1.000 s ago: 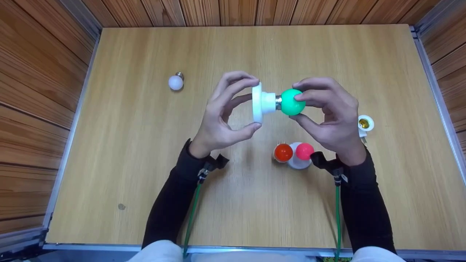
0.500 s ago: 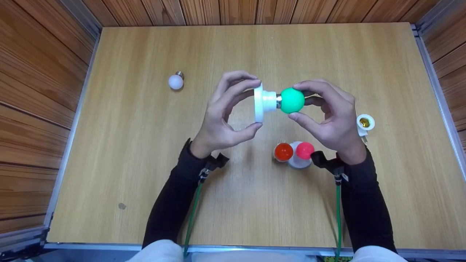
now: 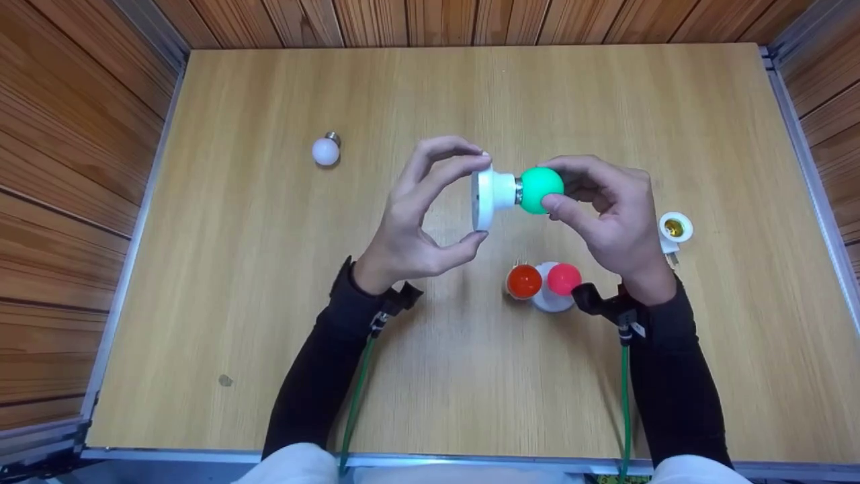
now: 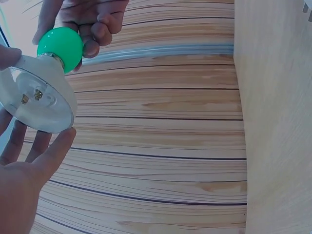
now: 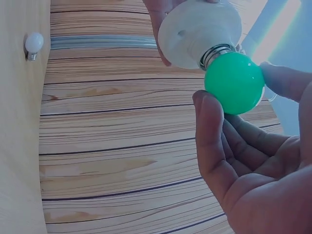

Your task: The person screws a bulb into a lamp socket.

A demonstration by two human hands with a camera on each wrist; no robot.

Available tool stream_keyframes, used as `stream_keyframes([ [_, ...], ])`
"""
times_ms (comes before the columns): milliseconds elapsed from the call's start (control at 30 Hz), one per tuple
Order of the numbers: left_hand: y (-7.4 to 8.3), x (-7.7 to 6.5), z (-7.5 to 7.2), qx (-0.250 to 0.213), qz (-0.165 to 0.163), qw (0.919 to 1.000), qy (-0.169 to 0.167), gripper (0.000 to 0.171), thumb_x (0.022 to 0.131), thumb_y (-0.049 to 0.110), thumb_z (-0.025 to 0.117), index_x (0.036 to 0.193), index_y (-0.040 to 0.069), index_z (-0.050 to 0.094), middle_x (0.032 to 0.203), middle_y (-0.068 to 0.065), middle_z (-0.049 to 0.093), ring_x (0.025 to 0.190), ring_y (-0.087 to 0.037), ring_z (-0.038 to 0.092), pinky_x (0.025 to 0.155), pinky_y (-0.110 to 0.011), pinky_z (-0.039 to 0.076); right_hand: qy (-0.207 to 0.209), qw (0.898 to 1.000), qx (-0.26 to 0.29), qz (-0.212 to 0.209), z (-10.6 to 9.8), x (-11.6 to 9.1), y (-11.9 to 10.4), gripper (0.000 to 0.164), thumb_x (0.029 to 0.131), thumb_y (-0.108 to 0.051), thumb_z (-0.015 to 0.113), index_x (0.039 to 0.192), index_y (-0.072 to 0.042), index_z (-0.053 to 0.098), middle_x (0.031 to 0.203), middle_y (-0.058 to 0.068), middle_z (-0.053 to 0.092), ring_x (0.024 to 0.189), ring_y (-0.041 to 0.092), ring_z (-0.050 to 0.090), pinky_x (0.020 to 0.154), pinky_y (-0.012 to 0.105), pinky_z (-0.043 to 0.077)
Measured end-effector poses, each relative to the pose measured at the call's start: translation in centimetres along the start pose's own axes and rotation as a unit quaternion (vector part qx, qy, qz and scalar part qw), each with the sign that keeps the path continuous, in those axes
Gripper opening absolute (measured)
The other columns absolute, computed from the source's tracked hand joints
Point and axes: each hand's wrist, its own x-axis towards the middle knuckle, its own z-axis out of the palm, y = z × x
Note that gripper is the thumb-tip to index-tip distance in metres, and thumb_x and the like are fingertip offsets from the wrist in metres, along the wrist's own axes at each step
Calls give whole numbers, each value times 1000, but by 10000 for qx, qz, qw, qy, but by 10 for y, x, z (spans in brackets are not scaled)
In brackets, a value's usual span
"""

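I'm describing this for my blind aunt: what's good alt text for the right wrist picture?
Right hand pinching a green light bulb, its metal base at the mouth of a white lamp socket that the left hand holds. Toward the picture's left, a white bulb lies on a wooden tabletop, beside wood planks.

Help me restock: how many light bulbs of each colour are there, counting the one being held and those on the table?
Green bulb: 1
White bulb: 1
Red bulb: 1
Pink bulb: 1
Total: 4
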Motion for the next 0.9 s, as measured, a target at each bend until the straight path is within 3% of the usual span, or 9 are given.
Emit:
stream_keyframes([
  [233, 1, -1, 0, -699, -164, 9974, 29, 63, 79, 1, 83, 136, -14, 59, 137, -33, 49, 132, -34, 56, 115, -44, 58, 47, 9999, -129, 45, 1, 0, 0, 29, 92, 2, 75, 119, 12, 72, 110, -9, 79, 95, 9, 76, 86, 17, 65],
  [400, 2, -1, 1, -1123, -257, 9933, 91, 66, 78, -2, 83, 136, -18, 57, 137, -36, 46, 132, -31, 56, 116, -47, 57, 164, 9990, 425, -17, 2, 0, 3, 42, 94, -2, 75, 130, 14, 60, 121, 2, 74, 104, 16, 76, 88, 21, 66],
  [533, 4, -1, 1, -1207, -340, 9921, 89, 66, 79, -2, 82, 136, -19, 56, 137, -36, 46, 133, -29, 56, 115, -47, 58, 389, 9947, 901, -310, 6, 0, 4, 55, 92, -5, 79, 136, 9, 49, 131, 11, 68, 109, 23, 76, 88, 24, 67],
  [633, 5, -1, 1, -1211, -379, 9919, 93, 66, 78, -1, 83, 137, -18, 56, 137, -35, 46, 133, -28, 56, 115, -46, 58, 560, 9914, 950, -700, 10, 0, 4, 52, 91, -6, 82, 127, 13, 48, 133, 12, 65, 111, 25, 76, 88, 25, 67],
  [767, 5, -1, 0, -1199, -415, 9918, 120, 67, 78, -2, 83, 137, -18, 56, 137, -35, 45, 132, -29, 56, 114, -48, 59, 730, 9884, 702, -1135, 15, 0, 1, 42, 89, -12, 85, 104, 19, 59, 125, 9, 68, 110, 24, 75, 89, 24, 67],
  [900, 5, -1, -1, -1256, -512, 9906, 156, 68, 77, -4, 83, 137, -18, 56, 138, -35, 45, 133, -29, 55, 113, -50, 59, 614, 9877, 580, -1316, 15, 1, -3, 45, 84, -20, 90, 93, 17, 67, 121, 9, 71, 112, 22, 73, 94, 23, 66],
])
